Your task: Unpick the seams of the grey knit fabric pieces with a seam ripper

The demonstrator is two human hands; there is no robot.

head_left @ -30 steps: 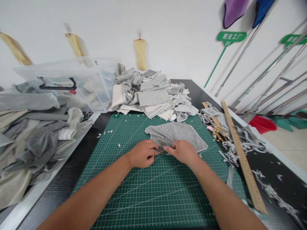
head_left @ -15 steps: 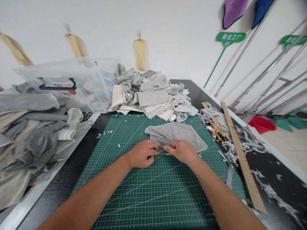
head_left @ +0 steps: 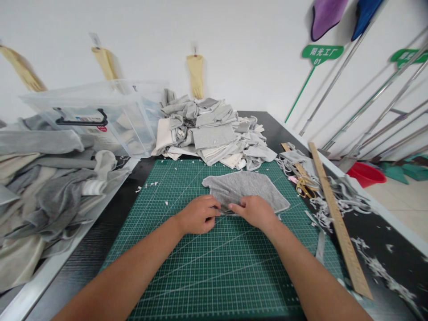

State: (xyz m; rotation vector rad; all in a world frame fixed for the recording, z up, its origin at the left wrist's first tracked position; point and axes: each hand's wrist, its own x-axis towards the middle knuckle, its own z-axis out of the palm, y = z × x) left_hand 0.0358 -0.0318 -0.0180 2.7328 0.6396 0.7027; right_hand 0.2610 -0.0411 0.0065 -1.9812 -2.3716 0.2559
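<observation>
A grey piece of knit fabric [head_left: 254, 189] lies on the green cutting mat [head_left: 214, 267], its surface wrinkled toward the near left edge. At that near edge my left hand [head_left: 199, 215] is closed, thumb and fingers pinching the cloth's near left corner. My right hand [head_left: 257, 211] rests over the near edge a little to the right, fingers curled on the fabric and thumb pointing left. A small gap separates the two hands. The undersides of the fingers are hidden.
Behind the mat rises a heap of grey and white cloth pieces [head_left: 214, 133]. More fabric [head_left: 50, 191] is piled at left, by a clear plastic bin [head_left: 130, 120]. At right lie a wooden ruler [head_left: 339, 218], gold-handled scissors [head_left: 302, 189] and cloth scraps [head_left: 323, 209].
</observation>
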